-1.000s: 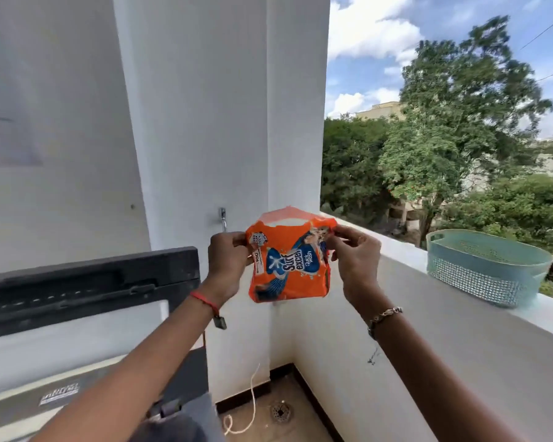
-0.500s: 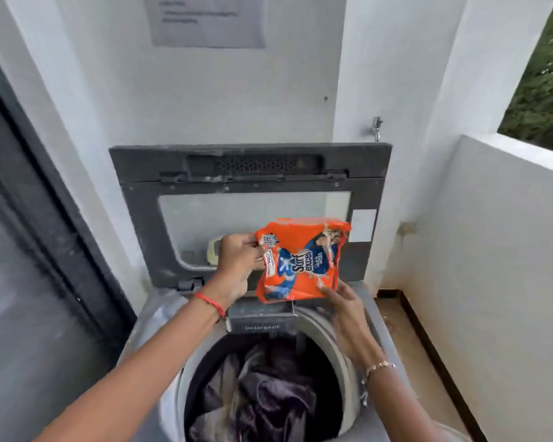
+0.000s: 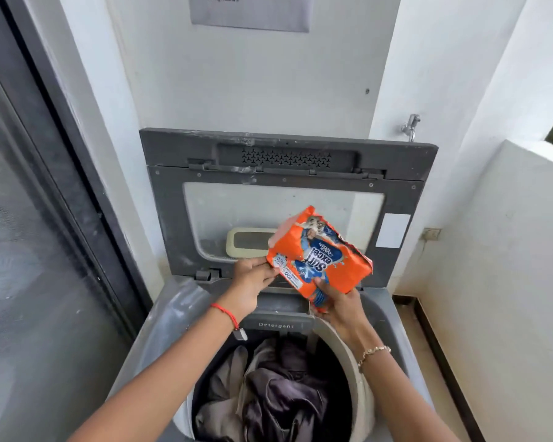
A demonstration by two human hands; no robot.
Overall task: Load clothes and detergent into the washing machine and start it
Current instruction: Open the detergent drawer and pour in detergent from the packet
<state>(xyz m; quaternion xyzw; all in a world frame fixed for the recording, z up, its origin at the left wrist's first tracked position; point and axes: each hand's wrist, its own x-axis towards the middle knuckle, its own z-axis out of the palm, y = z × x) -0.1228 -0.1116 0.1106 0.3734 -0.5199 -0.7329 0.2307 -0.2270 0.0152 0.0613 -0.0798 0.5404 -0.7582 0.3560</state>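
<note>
An orange detergent packet (image 3: 320,253) is tilted above the back of the top-load washing machine (image 3: 166,314). My left hand (image 3: 253,279) pinches its left corner. My right hand (image 3: 339,301) holds its lower edge from beneath. Below the packet sits the open tray marked "Detergent" (image 3: 276,314). The drum holds dark and grey clothes (image 3: 268,387). The machine's lid (image 3: 288,193) stands raised against the wall.
A dark-framed glass door (image 3: 39,218) runs along the left. A white parapet wall (image 3: 505,250) stands to the right, with a narrow strip of floor (image 3: 428,362) beside the machine. A tap (image 3: 411,126) sticks out of the wall above the lid.
My view swung from the balcony ledge down to the machine. Both hands brought the packet over the detergent tray and tipped it; my right hand shifted from its top corner to its lower edge.
</note>
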